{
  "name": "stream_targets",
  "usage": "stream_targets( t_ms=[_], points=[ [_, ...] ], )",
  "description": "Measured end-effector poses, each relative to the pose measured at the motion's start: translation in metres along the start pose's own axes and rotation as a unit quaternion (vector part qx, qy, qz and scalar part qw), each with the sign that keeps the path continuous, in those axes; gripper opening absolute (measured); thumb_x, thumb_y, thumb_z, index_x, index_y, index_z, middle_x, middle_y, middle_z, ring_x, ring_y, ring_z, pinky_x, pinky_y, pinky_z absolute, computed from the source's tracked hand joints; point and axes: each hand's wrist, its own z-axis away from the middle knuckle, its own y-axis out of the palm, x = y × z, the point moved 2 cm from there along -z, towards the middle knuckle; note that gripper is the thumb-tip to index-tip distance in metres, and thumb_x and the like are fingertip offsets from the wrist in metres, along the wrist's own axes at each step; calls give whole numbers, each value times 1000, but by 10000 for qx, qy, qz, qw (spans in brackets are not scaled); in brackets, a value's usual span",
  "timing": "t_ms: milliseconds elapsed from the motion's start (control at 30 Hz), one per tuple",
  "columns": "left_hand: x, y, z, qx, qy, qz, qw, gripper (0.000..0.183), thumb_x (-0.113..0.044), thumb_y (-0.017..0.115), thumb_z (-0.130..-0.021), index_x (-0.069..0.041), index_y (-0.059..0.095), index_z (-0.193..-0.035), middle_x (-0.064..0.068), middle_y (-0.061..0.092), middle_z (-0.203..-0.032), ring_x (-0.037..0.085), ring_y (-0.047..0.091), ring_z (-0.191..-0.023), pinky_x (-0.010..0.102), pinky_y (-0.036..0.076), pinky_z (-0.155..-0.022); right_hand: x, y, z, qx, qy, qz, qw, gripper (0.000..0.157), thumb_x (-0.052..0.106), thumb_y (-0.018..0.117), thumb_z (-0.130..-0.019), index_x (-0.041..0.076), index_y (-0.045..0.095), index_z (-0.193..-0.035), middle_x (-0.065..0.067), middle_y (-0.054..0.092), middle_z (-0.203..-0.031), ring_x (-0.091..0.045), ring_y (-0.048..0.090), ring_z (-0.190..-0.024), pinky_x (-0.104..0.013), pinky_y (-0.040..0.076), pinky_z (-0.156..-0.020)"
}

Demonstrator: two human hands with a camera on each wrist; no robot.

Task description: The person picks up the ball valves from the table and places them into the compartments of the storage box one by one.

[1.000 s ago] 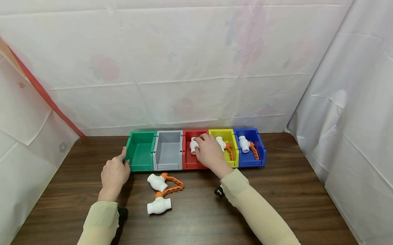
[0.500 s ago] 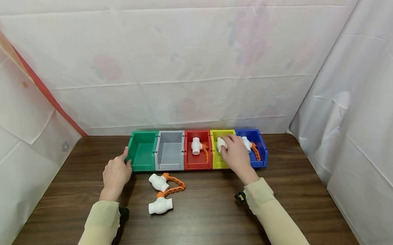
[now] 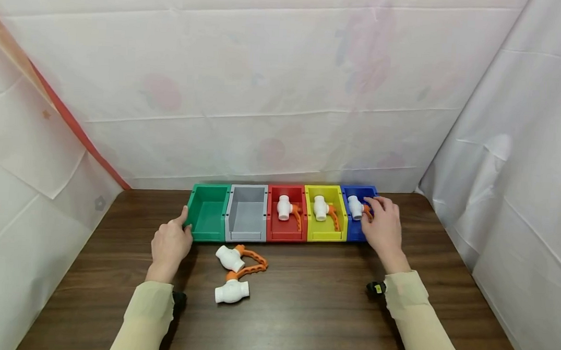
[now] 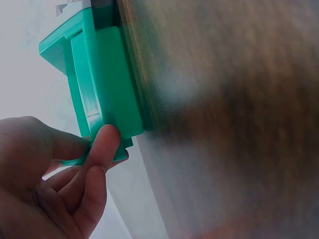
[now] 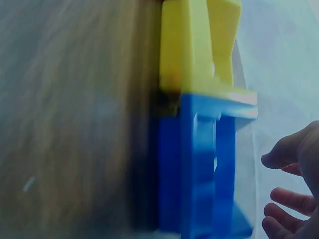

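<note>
My left hand (image 3: 170,243) grips the near left corner of the green bin (image 4: 117,79), thumb and fingers about its wall. In the head view, my right hand (image 3: 384,226) is over the right side of the blue bin (image 3: 355,234), partly hiding it. Its thumb and fingers are apart with nothing between them in the right wrist view. Inside the blue bin lies a white ball valve (image 3: 355,207) with an orange handle. Similar valves lie in the yellow bin (image 3: 324,236) and the red bin (image 3: 284,237).
A grey bin (image 3: 245,237) stands between the green and red ones, all in one row by the curtain (image 3: 284,81). Two more white valves, an upper valve (image 3: 230,258) and a lower valve (image 3: 232,291), lie on the wooden table (image 3: 302,311), orange handles meeting.
My right hand has moved rightward from the red bin, over the yellow one, to the blue bin. The valves in red and yellow are uncovered. My left hand stays at the green bin.
</note>
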Motion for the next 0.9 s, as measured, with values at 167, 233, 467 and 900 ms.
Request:
stream_targets(
  t_ms=[167, 233, 467, 900],
  points=[
    [-1, 0, 0, 14, -23, 46, 10000, 56, -14, 58, -99, -9, 39, -152, 37, 59, -121, 40, 59, -58, 45, 44, -43, -19, -6, 10, 319, 661, 108, 9972, 41, 9, 71, -87, 3, 64, -127, -24, 50, -131, -44, 46, -118, -60, 42, -95],
    [0, 0, 0, 28, -25, 64, 10000, 56, -14, 58, -99, -10, 39, -152, 36, 59, -122, 41, 60, -59, 45, 44, -43, -25, -7, 14, 487, 913, 161, 9945, 43, 10, 70, -88, 3, 62, -130, -25, 49, -133, -45, 47, -118, -61, 42, -96],
    [3, 1, -1, 116, -84, 75, 9999, 57, -17, 58, -100, -13, 37, -153, 35, 56, -128, 43, 62, -65, 46, 45, -46, -37, -8, 20, 752, 1248, 212, 9891, 43, 14, 66, -94, 4, 57, -135, -27, 54, -129, -48, 56, -112, -63, 44, -93],
    [7, -4, 3, 63, 60, 91, 9999, 58, -28, 59, -100, -20, 39, -154, 6, 52, -57, 23, 38, -42, 35, 29, -38, -38, -5, 16, 796, 1603, 303, 9834, 36, 14, 61, -98, 6, 61, -134, -24, 63, -126, -48, 61, -106, -64, 48, -80]
  ],
)
